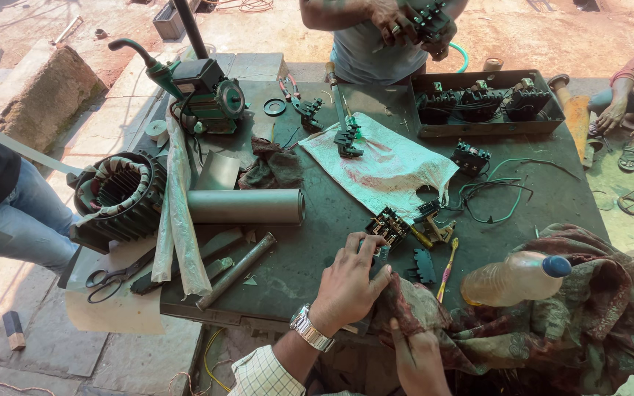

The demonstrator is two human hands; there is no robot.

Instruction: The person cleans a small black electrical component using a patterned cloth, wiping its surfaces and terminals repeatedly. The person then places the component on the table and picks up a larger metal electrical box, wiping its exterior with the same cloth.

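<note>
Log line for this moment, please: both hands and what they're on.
left hand: fingers on black electrical part | right hand: gripping patterned cloth | plastic bottle lying on cloth | on green worktable

Black electrical contactor part (380,253) sits at the near edge of the dark green table (317,235), mostly covered by the left hand (346,286), fingers curled over its top; only a dark blocky corner shows between the fingertips. Patterned brown-red cloth (552,323) lies crumpled over the near right corner of the table, one end bunched right against the left hand, touching the part. Right hand (416,359) presses on the cloth's lower fold, thumb up. Whether the part stands upright or tilted can't be told.
</note>
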